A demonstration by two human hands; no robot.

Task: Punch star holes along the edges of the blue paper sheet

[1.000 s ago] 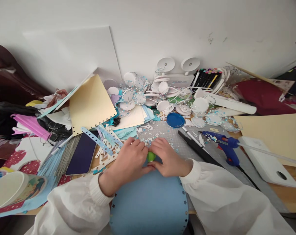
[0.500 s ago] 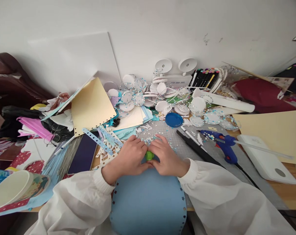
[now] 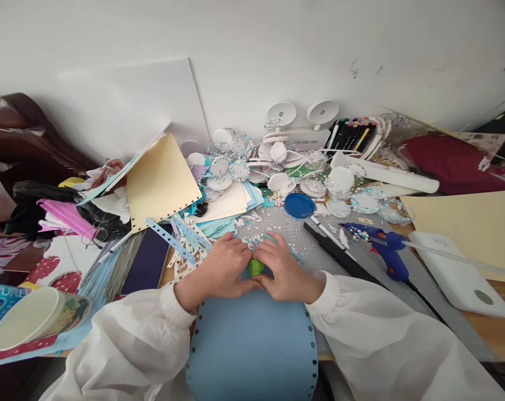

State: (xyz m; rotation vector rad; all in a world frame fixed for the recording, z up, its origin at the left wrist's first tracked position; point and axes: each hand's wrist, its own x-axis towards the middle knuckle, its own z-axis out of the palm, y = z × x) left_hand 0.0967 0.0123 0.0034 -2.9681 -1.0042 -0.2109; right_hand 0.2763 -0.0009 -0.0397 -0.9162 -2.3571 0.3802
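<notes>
A light blue sheet of craft paper (image 3: 252, 345) hangs over the near edge of the table, with small flower-shaped holes along its left and right edges. At its far edge sits a small green craft punch (image 3: 256, 267), partly covered by fingers. My left hand (image 3: 228, 266) is closed around the punch from the left, its thumb low near the paper. From the right, my right hand (image 3: 280, 267) closes on the same punch, thumb below and fingers above. The two thumbs nearly meet in front of it. The punch's underside is hidden.
A grey cutting mat (image 3: 319, 245) with paper scraps lies beyond my hands. Right of them are a black stick-like tool (image 3: 340, 253) and a blue glue gun (image 3: 388, 250). Punched strips (image 3: 171, 240) and a paper tub (image 3: 27, 320) are left; white discs (image 3: 340, 179) crowd the back.
The view has shifted slightly, so the surroundings sit a little further right. Both hands stay on the green craft punch in nearly the same pose.
</notes>
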